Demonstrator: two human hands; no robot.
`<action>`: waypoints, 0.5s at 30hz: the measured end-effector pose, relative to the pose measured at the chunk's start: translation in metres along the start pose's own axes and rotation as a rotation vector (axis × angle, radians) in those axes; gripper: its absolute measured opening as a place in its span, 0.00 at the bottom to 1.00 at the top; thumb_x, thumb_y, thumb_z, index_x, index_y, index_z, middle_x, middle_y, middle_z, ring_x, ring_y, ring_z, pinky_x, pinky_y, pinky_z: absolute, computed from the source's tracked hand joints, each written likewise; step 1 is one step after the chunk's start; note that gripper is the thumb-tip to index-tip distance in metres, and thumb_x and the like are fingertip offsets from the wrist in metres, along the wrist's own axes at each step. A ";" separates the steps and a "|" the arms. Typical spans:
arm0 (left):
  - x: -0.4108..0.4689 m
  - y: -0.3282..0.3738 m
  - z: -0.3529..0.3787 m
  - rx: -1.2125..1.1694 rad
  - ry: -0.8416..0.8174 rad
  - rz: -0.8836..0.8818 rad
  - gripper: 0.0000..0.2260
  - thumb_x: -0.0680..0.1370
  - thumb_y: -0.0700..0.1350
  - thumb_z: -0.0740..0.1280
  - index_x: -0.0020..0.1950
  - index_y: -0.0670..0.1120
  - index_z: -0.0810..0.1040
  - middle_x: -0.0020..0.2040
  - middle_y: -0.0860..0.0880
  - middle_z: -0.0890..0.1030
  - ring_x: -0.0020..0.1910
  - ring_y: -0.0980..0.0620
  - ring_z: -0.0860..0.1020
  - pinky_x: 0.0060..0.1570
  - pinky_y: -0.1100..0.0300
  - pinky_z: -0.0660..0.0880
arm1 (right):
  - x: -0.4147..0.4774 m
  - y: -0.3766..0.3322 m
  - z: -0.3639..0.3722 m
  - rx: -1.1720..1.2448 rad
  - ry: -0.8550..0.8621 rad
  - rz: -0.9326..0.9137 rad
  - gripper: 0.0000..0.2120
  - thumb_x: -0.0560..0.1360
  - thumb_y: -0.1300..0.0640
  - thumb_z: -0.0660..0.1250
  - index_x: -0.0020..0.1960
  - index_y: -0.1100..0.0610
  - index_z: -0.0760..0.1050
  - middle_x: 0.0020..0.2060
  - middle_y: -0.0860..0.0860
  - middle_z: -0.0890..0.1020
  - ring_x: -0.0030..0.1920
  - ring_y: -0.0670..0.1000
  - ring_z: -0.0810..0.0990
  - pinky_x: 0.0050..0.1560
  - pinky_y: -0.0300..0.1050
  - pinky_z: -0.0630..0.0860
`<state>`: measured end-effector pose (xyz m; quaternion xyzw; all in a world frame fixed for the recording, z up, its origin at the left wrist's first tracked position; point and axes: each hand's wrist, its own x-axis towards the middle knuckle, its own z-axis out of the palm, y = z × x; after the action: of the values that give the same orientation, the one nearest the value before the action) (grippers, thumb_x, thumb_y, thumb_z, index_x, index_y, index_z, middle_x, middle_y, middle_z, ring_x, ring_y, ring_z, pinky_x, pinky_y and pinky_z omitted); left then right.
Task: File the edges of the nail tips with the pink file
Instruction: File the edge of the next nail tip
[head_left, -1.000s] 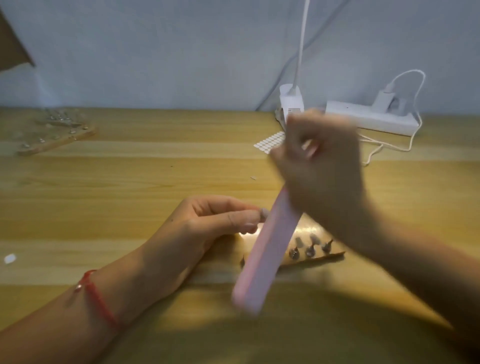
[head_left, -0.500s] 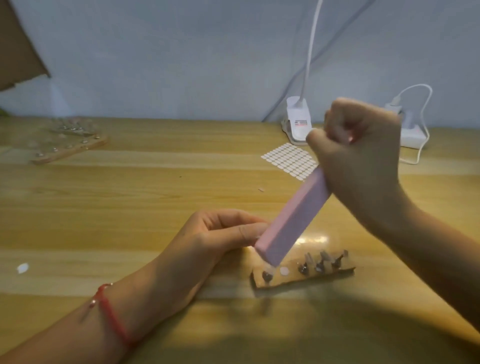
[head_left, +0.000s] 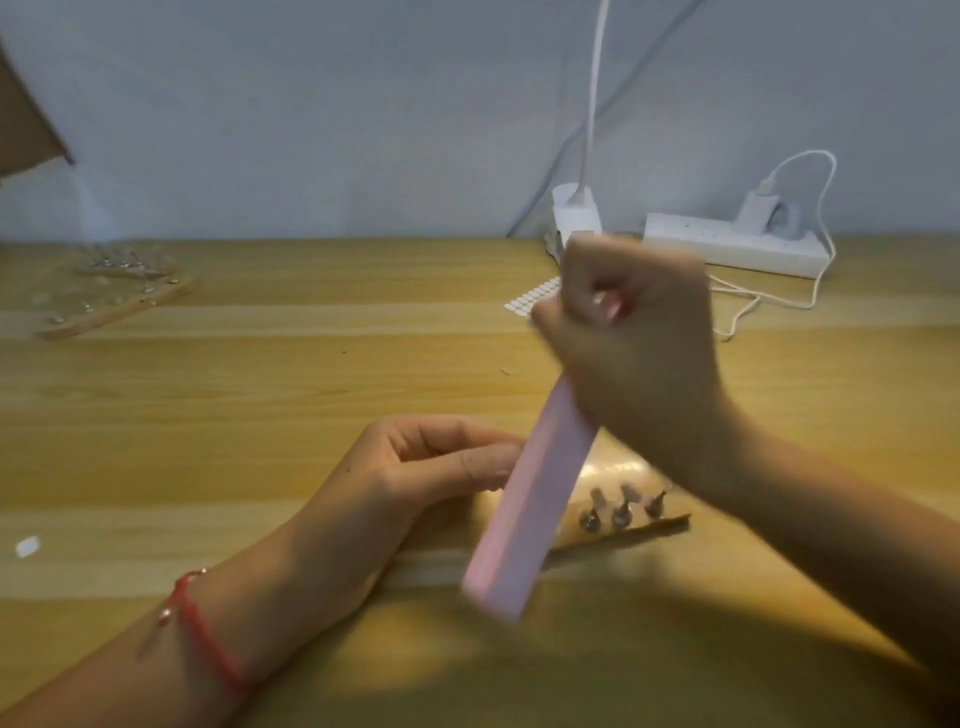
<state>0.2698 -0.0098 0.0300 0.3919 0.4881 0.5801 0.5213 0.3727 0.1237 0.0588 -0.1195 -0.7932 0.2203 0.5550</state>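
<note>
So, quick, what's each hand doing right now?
Right hand: grips the pink file.
Left hand: thumb and forefinger meet behind the file; whether they hold anything cannot be told.

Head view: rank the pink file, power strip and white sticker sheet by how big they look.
1. pink file, though it is nearest the camera.
2. power strip.
3. white sticker sheet, partly hidden behind the right hand.

a white power strip (head_left: 727, 248) and sticker sheet (head_left: 531, 302) lie on the wooden table (head_left: 260, 395).
</note>
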 end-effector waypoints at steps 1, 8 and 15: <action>0.000 0.000 0.001 -0.007 0.012 0.001 0.11 0.61 0.49 0.72 0.38 0.45 0.86 0.35 0.47 0.84 0.32 0.54 0.81 0.34 0.66 0.77 | 0.008 0.006 -0.005 -0.002 0.052 0.074 0.17 0.61 0.74 0.63 0.28 0.56 0.60 0.25 0.48 0.59 0.30 0.44 0.58 0.34 0.37 0.58; 0.000 -0.002 0.001 0.004 0.048 0.008 0.12 0.60 0.49 0.73 0.39 0.45 0.86 0.35 0.46 0.84 0.32 0.53 0.82 0.33 0.65 0.78 | 0.002 -0.001 -0.003 -0.016 0.010 0.014 0.17 0.61 0.71 0.63 0.28 0.53 0.59 0.25 0.51 0.59 0.29 0.50 0.59 0.36 0.42 0.58; -0.001 -0.002 0.002 0.044 0.014 0.037 0.15 0.59 0.51 0.78 0.42 0.45 0.86 0.38 0.47 0.85 0.36 0.54 0.82 0.40 0.62 0.79 | -0.016 -0.012 0.008 -0.067 -0.029 -0.126 0.24 0.59 0.71 0.64 0.31 0.47 0.55 0.26 0.46 0.59 0.29 0.46 0.60 0.39 0.47 0.61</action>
<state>0.2718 -0.0102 0.0288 0.4080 0.4972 0.5815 0.4982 0.3715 0.1048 0.0494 -0.0846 -0.8141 0.1598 0.5518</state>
